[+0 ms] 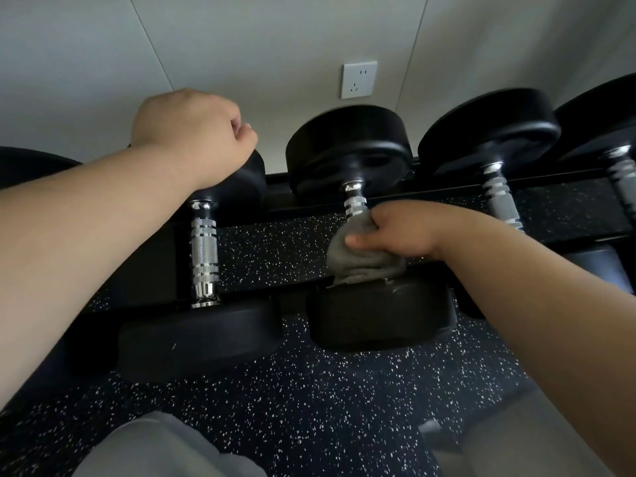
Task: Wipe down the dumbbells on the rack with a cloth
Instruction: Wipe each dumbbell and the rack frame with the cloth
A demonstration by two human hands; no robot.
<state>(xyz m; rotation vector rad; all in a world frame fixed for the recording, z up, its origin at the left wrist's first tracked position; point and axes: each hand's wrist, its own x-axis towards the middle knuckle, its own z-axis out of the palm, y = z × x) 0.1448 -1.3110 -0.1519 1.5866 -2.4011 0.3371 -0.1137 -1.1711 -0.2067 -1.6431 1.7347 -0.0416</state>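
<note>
- The step in hand is wiping the handle of the middle dumbbell (347,146), which lies across the rack (309,206) between its neighbours.
- The right hand (399,232) grips the grey cloth (361,259), bunched round the near part of that handle.
- The left hand (192,132) rests on the far head of the left dumbbell (204,249), fingers curled; I cannot tell whether it grips.
- Next, probably slide the cloth up to the bare far knurling, then over the heads.

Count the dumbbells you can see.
4 dumbbells: one under the left hand, one the right hand wipes with the cloth, one right of it, one at the right edge. Far left may hide another.
</note>
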